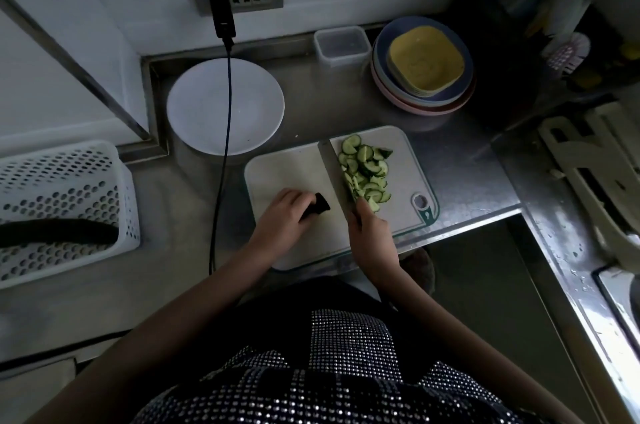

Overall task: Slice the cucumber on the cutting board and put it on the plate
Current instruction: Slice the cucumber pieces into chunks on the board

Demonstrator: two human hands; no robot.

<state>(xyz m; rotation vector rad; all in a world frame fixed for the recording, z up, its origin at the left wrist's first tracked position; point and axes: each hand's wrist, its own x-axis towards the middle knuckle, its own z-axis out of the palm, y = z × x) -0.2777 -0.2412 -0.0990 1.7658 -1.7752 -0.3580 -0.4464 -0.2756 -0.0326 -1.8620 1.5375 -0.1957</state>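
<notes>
Cucumber stub (317,205) on cutting board (294,174), near its left-front part, my left hand (282,219) with grip curled round it. Slices (367,170) piled on board's right half. My right hand (370,236) grip clamped on knife (332,174), blade touching pile's left edge. White plate (225,108) on counter (460,174) behind board, bare.

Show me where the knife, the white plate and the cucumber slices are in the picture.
knife (333,171): head view, on the flat of the blade.
white plate (194,111): head view, on its bare inside, left of the cable.
cucumber slices (367,169): head view, on the middle of the pile.
</notes>
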